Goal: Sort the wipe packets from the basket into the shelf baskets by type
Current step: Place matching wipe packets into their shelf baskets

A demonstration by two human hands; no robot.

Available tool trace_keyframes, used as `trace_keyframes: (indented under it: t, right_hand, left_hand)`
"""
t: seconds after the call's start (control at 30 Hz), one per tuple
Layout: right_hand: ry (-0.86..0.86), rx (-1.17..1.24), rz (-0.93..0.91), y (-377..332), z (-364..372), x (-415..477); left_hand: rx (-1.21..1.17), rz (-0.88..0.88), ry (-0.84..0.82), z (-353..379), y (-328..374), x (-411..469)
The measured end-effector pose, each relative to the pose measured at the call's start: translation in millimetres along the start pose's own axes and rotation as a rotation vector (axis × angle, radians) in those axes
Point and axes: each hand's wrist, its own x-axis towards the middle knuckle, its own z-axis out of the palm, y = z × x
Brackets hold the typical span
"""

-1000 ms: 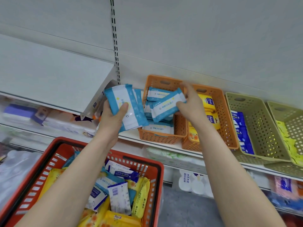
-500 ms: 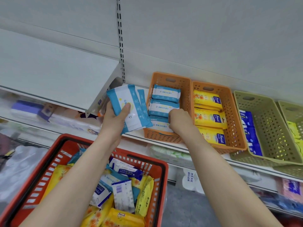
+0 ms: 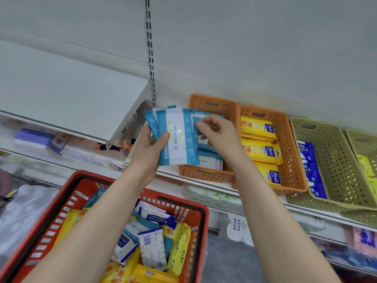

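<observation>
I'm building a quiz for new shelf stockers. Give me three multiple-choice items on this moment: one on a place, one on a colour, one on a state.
1. The three yellow packets in a row lie in: A the left orange basket; B the right orange basket; C the green basket.
2. The basket below the arms is: A red; B green; C blue.
3. The left hand: A hangs empty; B grips blue-and-white packets; C rests flat on a rim.
Key: B, they fill the orange basket on the right; A, its rim and walls are red; B, its thumb curls over the packets.
</observation>
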Motion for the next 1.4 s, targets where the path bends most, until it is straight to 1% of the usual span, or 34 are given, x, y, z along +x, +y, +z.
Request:
trace_keyframes:
  t: [0.07, 0.13, 0.2, 0.27, 0.37, 0.4, 0.43, 0.53, 0.6, 0.7, 0.87, 1.03, 1.2, 1.33, 1.4]
  right_hand:
    - [-0.045, 0.017, -0.034, -6, 1, -1]
    - [-0.067, 0.005, 0.000, -6, 1, 0]
    - [-0.072, 0.042, 0.045, -2, -1, -1]
    - [-0.069, 0.152, 0.086, 1, -3, -2]
    - [-0.082, 0.459, 0.159, 3, -5, -1]
    - [-0.032, 0.516, 0.176, 5, -8, 3]
    - [0.063, 0.527, 0.178, 8, -12, 10]
    - [0.375, 0.350, 0.157, 24, -27, 37]
    - [0.457, 0.262, 0.203, 31, -31, 59]
    - [0.414, 0.133, 0.295, 45, -20, 94]
    - [0.307, -0.134, 0.357, 67, 7, 119]
    - [0.262, -0.485, 0.278, 81, 11, 115]
    - [0.211, -0.840, 0.235, 77, 14, 109]
    - [0.145, -1.021, 0.263, 61, 10, 108]
    - [0.160, -0.988, 0.167, 50, 7, 103]
  left_hand:
    - [0.065, 0.021, -0.006, 2, 0, 3]
    - [0.131, 0.032, -0.021, 4, 3, 5]
    - [0.147, 0.045, -0.038, 7, 5, 7]
    - [0.138, 0.045, -0.046, 12, 6, 7]
    - [0.125, 0.021, -0.041, 15, 4, 9]
    - [0.119, 0.014, -0.028, 14, 2, 11]
    - [0.109, 0.008, -0.008, 14, 2, 13]
    - [0.082, -0.011, 0.057, 9, 1, 16]
    - [0.071, -0.016, 0.064, 6, 1, 19]
    - [0.066, -0.019, 0.062, 3, 4, 24]
    - [0.070, -0.009, 0.069, -2, 5, 31]
    - [0.062, -0.007, 0.071, -3, 6, 38]
    - [0.058, -0.004, 0.072, 1, 5, 40]
    - [0.050, 0.002, 0.050, 3, 4, 38]
    - [0.047, -0.005, 0.030, 4, 4, 36]
